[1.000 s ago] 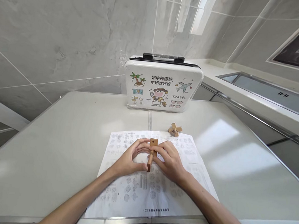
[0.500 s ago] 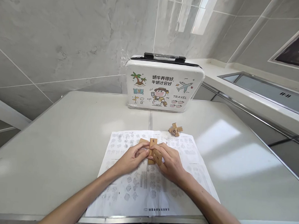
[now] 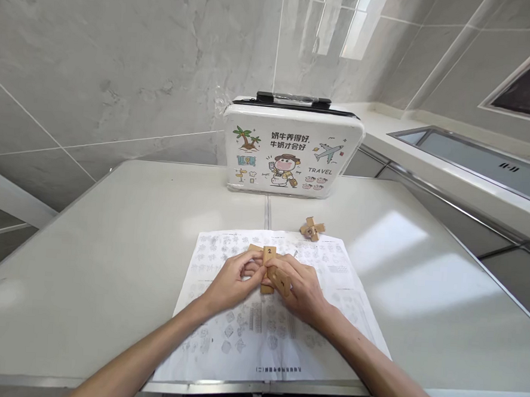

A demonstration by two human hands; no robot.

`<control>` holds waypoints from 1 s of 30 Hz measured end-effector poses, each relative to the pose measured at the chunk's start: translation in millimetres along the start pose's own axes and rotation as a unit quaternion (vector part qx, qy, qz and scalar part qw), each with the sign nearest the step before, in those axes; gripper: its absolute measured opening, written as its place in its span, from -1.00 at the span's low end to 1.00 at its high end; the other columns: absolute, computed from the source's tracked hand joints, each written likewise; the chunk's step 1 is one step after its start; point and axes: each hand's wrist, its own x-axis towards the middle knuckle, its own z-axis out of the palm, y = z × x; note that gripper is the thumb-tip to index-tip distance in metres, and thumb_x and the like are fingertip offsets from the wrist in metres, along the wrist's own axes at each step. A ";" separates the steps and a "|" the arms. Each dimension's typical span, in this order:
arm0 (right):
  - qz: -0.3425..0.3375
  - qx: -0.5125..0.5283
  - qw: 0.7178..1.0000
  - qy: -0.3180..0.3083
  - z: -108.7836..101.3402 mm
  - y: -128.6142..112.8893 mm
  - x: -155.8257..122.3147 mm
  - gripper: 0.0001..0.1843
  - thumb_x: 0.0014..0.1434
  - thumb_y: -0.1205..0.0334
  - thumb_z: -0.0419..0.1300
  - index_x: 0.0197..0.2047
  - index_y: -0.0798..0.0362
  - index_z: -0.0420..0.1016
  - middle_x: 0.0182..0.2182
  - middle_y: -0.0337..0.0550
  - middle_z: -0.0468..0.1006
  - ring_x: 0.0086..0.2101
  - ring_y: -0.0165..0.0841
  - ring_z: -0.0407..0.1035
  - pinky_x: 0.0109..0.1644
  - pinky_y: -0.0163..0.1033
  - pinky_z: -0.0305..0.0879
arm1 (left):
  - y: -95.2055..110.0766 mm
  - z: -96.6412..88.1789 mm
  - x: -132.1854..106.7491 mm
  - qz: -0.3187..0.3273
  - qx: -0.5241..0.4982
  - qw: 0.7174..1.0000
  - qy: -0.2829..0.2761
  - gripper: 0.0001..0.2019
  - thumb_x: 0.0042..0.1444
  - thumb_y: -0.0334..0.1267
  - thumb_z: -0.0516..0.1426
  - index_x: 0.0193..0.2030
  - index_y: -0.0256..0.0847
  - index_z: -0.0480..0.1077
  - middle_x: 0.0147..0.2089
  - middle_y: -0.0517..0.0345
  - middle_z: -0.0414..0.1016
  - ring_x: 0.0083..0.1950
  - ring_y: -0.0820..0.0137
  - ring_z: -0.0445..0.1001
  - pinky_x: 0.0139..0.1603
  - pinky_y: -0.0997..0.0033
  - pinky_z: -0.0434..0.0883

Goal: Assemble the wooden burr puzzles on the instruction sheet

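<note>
Between my two hands is a wooden interlocking puzzle (image 3: pixel 269 255) made of notched tan blocks, one marked with a "2". My left hand (image 3: pixel 237 279) pinches its left side with thumb and fingertips. Around the right side, my right hand (image 3: pixel 301 284) has its fingers closed, with a slanted block (image 3: pixel 281 281) sticking out near the palm. Fingers hide the joints where the blocks meet. Beneath both hands lies a creased instruction sheet (image 3: pixel 282 358) printed with small puzzle drawings. Past its upper right edge sits a second wooden puzzle (image 3: pixel 312 229), cross-shaped.
The pale folding table (image 3: pixel 108 273) has a seam down its middle. A white cartoon-printed suitcase (image 3: pixel 290 152) in clear plastic stands at the back against the grey tiled wall (image 3: pixel 143 53). On the right runs a counter with a sink (image 3: pixel 487 164).
The "2" block has shifted slightly left and the slanted block by my right palm has turned a little. Both hands keep their hold. The camera view has moved slightly.
</note>
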 end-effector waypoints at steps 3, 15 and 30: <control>0.005 0.000 1.000 -0.009 1.9 2.7 -2.9 -0.78 0.46 0.33 0.10 0.11 -0.01 0.45 -0.18 -0.08 0.64 -0.29 -0.32 0.54 -0.37 -0.27 0.36 | 0.1 -1.2 0.2 0.000 0.010 1.000 0.005 -0.69 0.37 -0.02 0.17 0.02 -0.24 0.51 -0.21 0.05 0.61 -0.20 0.30 0.65 -0.19 0.34 0.58; 0.098 0.080 0.992 -0.011 3.1 4.3 -7.0 -0.80 0.47 0.21 0.13 0.11 -0.08 0.46 -0.14 -0.09 0.64 -0.19 -0.23 0.55 -0.20 -0.16 0.48 | 0.2 -6.4 1.8 0.067 0.094 0.992 0.043 -0.77 0.33 -0.11 0.20 -0.02 -0.19 0.55 -0.18 0.07 0.66 -0.22 0.30 0.63 -0.19 0.36 0.58; 0.288 0.094 0.953 0.025 -3.5 15.8 3.1 -0.62 0.55 0.03 -0.09 -0.30 -0.06 0.31 -0.49 -0.28 0.42 -0.48 -0.30 0.34 -0.37 -0.23 0.27 | -8.0 -14.9 4.2 0.167 0.279 0.944 0.057 -0.70 0.50 -0.19 -0.04 0.13 -0.15 0.48 0.02 -0.04 0.58 0.01 0.21 0.52 0.08 0.18 0.43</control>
